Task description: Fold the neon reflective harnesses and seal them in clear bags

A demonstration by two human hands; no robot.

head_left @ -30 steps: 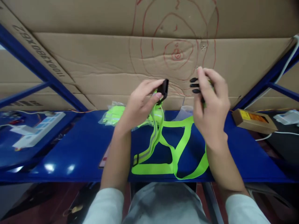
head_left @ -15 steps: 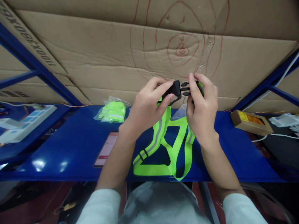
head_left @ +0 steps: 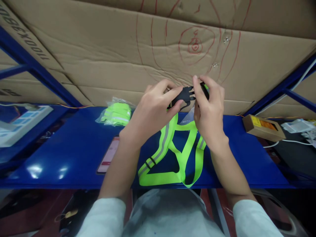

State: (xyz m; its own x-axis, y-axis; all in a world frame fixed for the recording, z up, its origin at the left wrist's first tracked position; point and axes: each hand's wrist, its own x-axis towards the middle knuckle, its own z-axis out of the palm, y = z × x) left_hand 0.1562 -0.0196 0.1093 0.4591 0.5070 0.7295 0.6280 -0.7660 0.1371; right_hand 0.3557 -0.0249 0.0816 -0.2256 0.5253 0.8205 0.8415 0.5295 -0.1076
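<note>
My left hand [head_left: 155, 110] pinches the black socket half of a side-release buckle [head_left: 185, 94]. Between thumb and fingers of my right hand [head_left: 211, 110] is the pronged half, its body mostly hidden by the fingers. The prong tips sit inside the socket's mouth, and a short stretch of prongs still shows between the halves. Both halves are held above the table, joined to a neon yellow-green reflective harness [head_left: 165, 146] with grey stripes. Its lower loops rest on the blue table, and a black slider [head_left: 150, 162] sits on the left strap.
A bagged neon-green harness [head_left: 116, 114] and a phone [head_left: 108, 156] lie left on the blue table [head_left: 71, 148]. At the right is a small cardboard box [head_left: 263, 128]. A white power strip [head_left: 24, 126] is at far left. Cardboard [head_left: 103, 56] with red rings stands behind.
The two buckle halves have come together: the prongs, apart from the socket before, are now partly inside it. My right hand has shifted left. The whole view has moved slightly.
</note>
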